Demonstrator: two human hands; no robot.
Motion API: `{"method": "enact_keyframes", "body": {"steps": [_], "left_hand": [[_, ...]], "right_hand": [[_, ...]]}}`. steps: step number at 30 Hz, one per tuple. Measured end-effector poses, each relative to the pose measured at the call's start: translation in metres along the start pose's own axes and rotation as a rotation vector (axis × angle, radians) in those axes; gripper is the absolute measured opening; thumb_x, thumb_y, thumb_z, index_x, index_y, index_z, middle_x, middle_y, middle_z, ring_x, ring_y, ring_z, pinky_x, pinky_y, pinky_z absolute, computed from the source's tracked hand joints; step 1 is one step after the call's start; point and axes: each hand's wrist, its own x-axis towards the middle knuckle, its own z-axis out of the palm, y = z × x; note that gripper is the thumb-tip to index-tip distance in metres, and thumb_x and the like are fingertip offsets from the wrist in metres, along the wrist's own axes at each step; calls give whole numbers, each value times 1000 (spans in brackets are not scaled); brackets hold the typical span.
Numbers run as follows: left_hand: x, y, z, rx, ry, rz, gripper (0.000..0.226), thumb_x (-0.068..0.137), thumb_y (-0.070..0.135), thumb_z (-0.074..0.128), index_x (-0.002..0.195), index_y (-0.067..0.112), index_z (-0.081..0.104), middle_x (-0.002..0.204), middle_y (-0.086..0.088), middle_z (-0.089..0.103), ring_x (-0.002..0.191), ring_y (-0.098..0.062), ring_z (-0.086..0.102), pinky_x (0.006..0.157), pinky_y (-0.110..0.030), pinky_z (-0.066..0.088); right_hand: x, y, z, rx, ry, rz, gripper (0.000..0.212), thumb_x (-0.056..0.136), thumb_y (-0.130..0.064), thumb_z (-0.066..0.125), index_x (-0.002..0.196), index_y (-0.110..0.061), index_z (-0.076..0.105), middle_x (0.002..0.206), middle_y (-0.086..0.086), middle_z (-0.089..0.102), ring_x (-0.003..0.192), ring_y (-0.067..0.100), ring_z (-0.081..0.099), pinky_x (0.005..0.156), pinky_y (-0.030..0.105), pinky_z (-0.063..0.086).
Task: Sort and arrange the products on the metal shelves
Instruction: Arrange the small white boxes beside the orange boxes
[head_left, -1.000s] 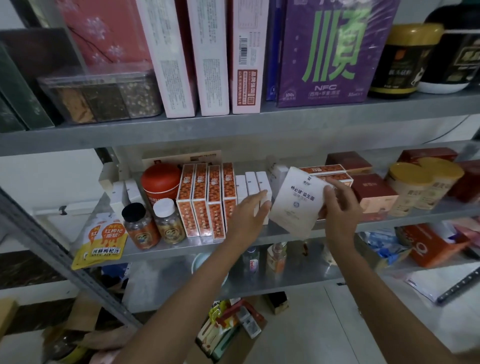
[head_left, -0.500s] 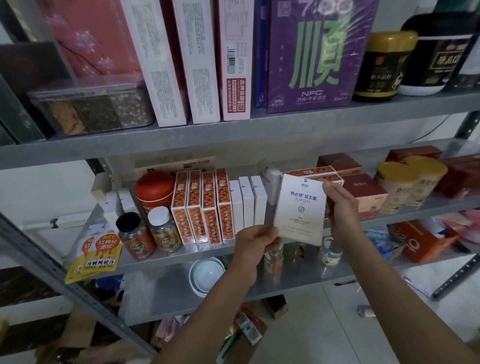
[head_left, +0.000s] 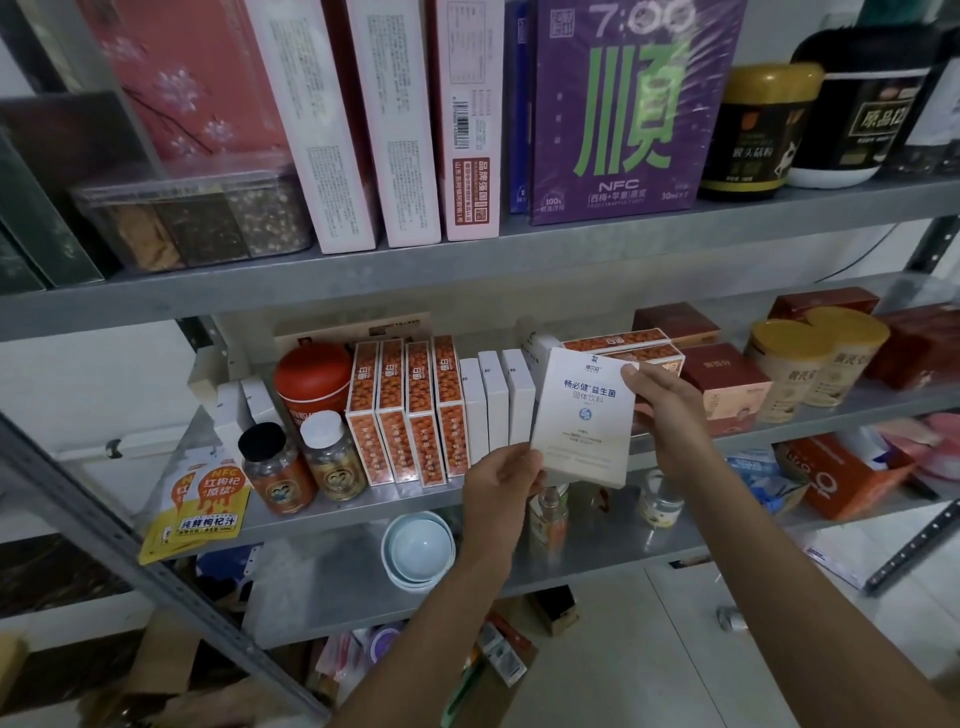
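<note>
Held white box (head_left: 579, 415), upright with its long axis vertical and its printed face turned to the near side, in front of the middle shelf (head_left: 353, 517) and not resting on it. The left hand (head_left: 498, 483) pinches the lower left corner; the right hand (head_left: 665, 410) grips the upper right edge, thumb on the face. A row of white boxes (head_left: 496, 405) stands on the shelf just left of and beyond the held one, narrow sides outward; flat orange boxes (head_left: 618, 340) lie behind it to the right. Judged next step: turn the box edge-on and slide it away into the slot right of that row, the left hand being nearer.
</note>
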Motion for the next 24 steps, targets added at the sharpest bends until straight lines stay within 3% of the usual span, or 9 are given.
{"method": "enact_keyframes", "body": {"steps": [4, 10, 14, 18, 20, 24], "left_hand": [[-9, -4, 10, 226, 124, 239, 39, 91, 20, 68, 128, 19, 56, 129, 5, 55, 116, -12, 56, 88, -18, 51], [-20, -5, 26, 365, 61, 285, 100, 72, 33, 85, 147, 24, 20, 139, 8, 30, 126, -3, 25, 105, -28, 35], [-16, -3, 28, 426, 123, 271, 103, 69, 41, 86, 146, 23, 20, 141, 2, 31, 126, -6, 27, 98, -21, 32], [-15, -2, 22, 474, 152, 269, 99, 66, 47, 86, 142, 25, 26, 133, 5, 36, 116, -1, 27, 94, -21, 34], [-14, -3, 20, 452, 144, 271, 94, 66, 46, 86, 139, 25, 29, 127, 6, 38, 114, -2, 31, 95, -22, 39], [-13, -3, 17, 372, 92, 224, 86, 67, 44, 85, 134, 24, 35, 123, 6, 43, 115, -8, 42, 91, -21, 45]], "right_hand": [[-4, 1, 8, 70, 71, -19, 6, 90, -17, 69, 96, -17, 68, 82, -7, 76, 66, 7, 72, 46, 16, 49], [-11, 5, 21, 103, 164, -26, 13, 88, -17, 70, 100, -10, 69, 81, -4, 76, 70, 13, 72, 57, 23, 54], [-17, 5, 26, 120, 157, -14, 13, 89, -18, 70, 101, -12, 68, 88, -2, 76, 68, 10, 72, 50, 18, 51], [-20, 0, 26, 90, 105, 11, 27, 90, -23, 68, 113, -10, 65, 100, 2, 75, 83, 16, 71, 52, 17, 50], [-22, -2, 26, 97, 25, 40, 32, 93, -27, 65, 118, -7, 61, 109, 8, 73, 88, 19, 69, 63, 23, 52], [-25, -3, 26, 200, -197, 139, 44, 98, -38, 51, 132, -10, 55, 125, 12, 66, 112, 29, 63, 101, 46, 45]]}}
